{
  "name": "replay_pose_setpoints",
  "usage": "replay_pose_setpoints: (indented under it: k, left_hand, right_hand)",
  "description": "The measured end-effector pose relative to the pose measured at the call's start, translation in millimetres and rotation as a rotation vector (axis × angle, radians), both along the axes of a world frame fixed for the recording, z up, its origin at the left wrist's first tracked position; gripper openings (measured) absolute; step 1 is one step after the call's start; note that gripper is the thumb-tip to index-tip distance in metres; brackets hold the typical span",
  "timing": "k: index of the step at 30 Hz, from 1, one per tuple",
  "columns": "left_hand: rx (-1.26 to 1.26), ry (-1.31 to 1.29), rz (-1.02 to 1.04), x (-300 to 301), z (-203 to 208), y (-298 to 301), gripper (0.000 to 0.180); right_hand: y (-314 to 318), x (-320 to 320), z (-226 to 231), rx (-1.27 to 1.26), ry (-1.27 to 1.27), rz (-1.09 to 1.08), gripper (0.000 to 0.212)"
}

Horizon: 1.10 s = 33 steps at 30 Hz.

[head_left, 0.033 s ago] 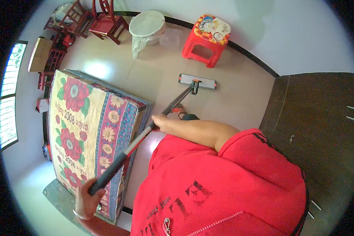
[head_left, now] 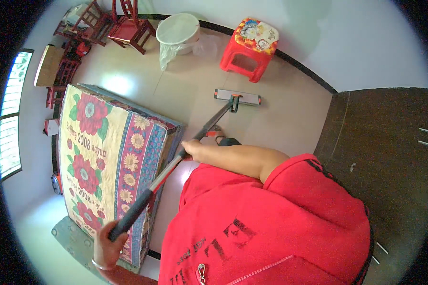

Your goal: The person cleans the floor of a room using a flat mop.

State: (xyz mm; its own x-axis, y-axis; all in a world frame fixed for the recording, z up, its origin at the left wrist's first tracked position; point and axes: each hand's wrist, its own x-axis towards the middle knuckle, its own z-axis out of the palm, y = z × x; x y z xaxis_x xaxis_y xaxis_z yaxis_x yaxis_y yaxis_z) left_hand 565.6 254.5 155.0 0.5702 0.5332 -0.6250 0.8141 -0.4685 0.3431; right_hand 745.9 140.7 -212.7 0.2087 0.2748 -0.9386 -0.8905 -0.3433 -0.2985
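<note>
A flat mop is held slantwise across the front of my body, its dark and silver pole running from lower left to upper centre. Around the dark grip at the upper end of the pole, my left hand is closed; a bracelet circles that wrist. My right hand grips the pole further down, near its middle. The wide grey mop head, with orange ends, lies flat on the tiled floor ahead of my feet. A foot in an orange and dark shoe partly shows below my right forearm.
A bed or table-like block under a flowered cloth stands close on my left. Ahead are a red plastic stool, a white lined bucket and a red wooden chair. Dark cabinets line the right.
The mop head has shifted very slightly to the left, and both hands have moved a little with the pole. Everything else looks the same.
</note>
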Motion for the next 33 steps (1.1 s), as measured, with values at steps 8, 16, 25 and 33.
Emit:
replay_pose_setpoints:
  k: [8, 16, 25, 33]
  left_hand:
    - [0.008, -0.114, 0.155, -40.9, -26.6, -67.4, 0.038]
    - [0.001, 0.163, -0.158, -48.6, -62.9, -134.7, 0.043]
    - [-0.302, 0.325, 0.153, -127.4, 13.8, -174.9, 0.032]
    - [-0.301, 0.114, 0.477, -213.4, 10.0, -243.1, 0.035]
  right_hand:
    - [19.0, 7.4, 10.9, 0.166, -0.098, 0.072, 0.028]
    - [-34.2, -14.2, -42.9, 0.089, -0.112, 0.363, 0.031]
    - [-122.8, -149.9, 3.9, 0.17, 0.131, 0.436, 0.035]
    - [-149.9, -167.9, 19.3, 0.299, -0.033, 0.813, 0.041]
